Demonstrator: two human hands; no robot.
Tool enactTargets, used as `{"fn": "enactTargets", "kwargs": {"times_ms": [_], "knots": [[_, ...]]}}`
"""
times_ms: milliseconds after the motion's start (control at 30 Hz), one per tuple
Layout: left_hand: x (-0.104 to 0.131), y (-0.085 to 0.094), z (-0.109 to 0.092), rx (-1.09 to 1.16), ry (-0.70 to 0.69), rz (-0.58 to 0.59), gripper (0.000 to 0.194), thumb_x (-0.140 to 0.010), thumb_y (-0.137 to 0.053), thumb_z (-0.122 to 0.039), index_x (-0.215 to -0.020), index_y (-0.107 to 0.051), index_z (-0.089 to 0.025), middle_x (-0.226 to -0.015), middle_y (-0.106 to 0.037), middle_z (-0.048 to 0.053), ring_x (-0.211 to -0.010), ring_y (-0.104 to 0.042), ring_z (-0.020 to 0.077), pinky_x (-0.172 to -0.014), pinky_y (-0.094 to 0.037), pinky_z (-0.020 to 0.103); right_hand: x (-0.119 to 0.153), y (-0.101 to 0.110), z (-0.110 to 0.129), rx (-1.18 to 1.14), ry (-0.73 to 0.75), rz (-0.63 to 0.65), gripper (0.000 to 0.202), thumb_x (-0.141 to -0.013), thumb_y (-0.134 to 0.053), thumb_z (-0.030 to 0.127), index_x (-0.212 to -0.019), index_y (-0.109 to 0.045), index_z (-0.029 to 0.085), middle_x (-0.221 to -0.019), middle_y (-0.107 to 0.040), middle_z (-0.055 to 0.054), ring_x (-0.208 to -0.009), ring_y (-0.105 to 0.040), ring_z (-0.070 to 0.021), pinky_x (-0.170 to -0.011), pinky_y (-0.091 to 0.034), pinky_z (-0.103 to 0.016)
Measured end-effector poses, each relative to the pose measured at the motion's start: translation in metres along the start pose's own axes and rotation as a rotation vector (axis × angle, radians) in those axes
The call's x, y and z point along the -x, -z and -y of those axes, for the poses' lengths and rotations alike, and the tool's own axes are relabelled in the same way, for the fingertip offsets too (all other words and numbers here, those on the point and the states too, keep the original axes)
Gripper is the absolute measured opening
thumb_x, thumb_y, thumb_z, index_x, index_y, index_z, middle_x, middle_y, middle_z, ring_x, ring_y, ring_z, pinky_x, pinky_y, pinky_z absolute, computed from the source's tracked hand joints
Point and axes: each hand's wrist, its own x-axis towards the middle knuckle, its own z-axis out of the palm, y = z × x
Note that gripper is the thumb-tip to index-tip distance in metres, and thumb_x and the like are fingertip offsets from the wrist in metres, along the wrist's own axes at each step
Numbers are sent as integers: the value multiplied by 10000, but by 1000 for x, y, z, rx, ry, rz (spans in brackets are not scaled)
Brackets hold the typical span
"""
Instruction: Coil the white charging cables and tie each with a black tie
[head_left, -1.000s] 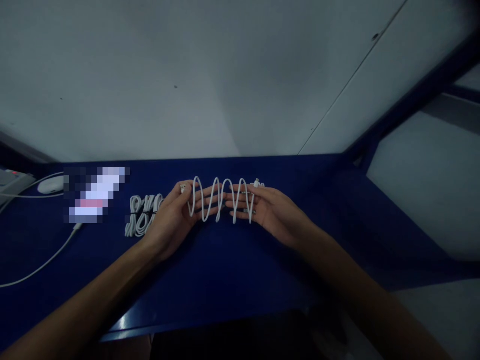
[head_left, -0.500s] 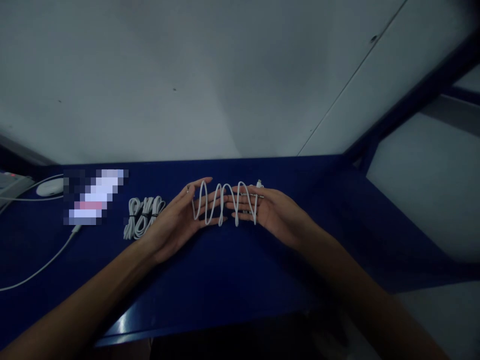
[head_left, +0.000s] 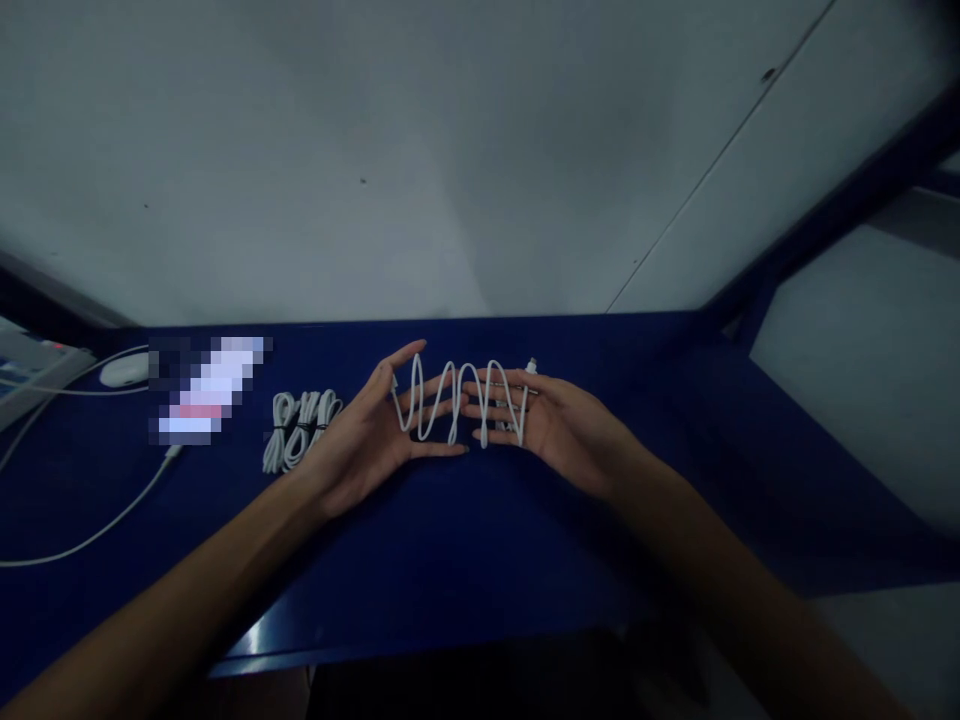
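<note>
A white charging cable (head_left: 454, 400) stretches in several loose, wavy loops between my two hands, above the blue table. My left hand (head_left: 367, 435) supports its left end, fingers spread behind the loops and thumb raised; a small connector shows by the thumb. At the other end, my right hand (head_left: 562, 425) holds the cable with palm turned inward and fingers extended behind the coils. A pale plug (head_left: 532, 366) sticks up above the right thumb. Left of my left hand lie several bundled white cables (head_left: 289, 432) with dark ties, partly hidden by that hand.
A pixelated phone-like screen (head_left: 214, 390) lies on the blue table (head_left: 442, 560), with a white cord (head_left: 127, 510) running from it. A white rounded object (head_left: 124, 371) is beside it. Behind stands a pale wall (head_left: 420, 200); blue framing (head_left: 750, 290) is at right.
My left thumb has lifted and the left fingers have spread wider. The cable's loops have shifted slightly between the hands. The whole view has moved a little, so things appear farther right.
</note>
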Motion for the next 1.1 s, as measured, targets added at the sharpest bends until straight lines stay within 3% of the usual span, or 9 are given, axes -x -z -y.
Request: {"fn": "enactTargets", "kwargs": {"times_ms": [233,467,567,733,933,1100], "knots": [[-2,1,3,67,4,5,468,-1098,-577,-453,-1559,-536,-384,-1574,-592,188,-1569,-422,443,-1081,-494,794,0,2,0,-13,-7,42,282,-1089,-544,363,-1192,-736,185,-1464,-696,-169,-1379,-653,-359,-1133,-562,-542],[2,-3,3,35,-7,-2,482,-1063,-612,-136,-1520,-593,-288,-1634,-546,166,-1576,-420,419,-1125,-510,749,0,1,0,-42,2,63,311,-1091,-496,344,-1230,-718,177,-1417,-725,-146,-1360,-665,-335,-1176,-523,-544],[2,-3,4,7,-5,3,445,-1045,-607,-72,-1459,-656,-231,-1672,-511,159,-1578,-419,420,-1152,-503,726,0,2,1,-54,11,72,316,-1081,-509,338,-1237,-727,170,-1405,-731,-152,-1362,-657,-345,-1169,-527,-536],[1,-1,4,-66,13,18,318,-1075,-598,-141,-1353,-748,-181,-1711,-465,142,-1593,-389,424,-1172,-516,678,0,2,0,-65,8,74,323,-1077,-488,331,-1224,-726,169,-1390,-731,-164,-1345,-668,-340,-1144,-553,-519],[0,-2,2,-24,25,-3,335,-1101,-574,-210,-1404,-716,-192,-1597,-595,174,-1579,-417,422,-1153,-521,704,4,-2,1,-71,11,49,337,-1068,-507,325,-1246,-732,147,-1398,-728,-175,-1346,-669,-335,-1148,-553,-498],[-1,0,3,2,30,-6,337,-1098,-580,-221,-1411,-704,-202,-1587,-603,174,-1570,-432,424,-1158,-506,714,4,-3,1,-58,6,49,346,-1072,-494,338,-1251,-731,161,-1379,-741,-167,-1344,-674,-335,-1176,-525,-512]]}}
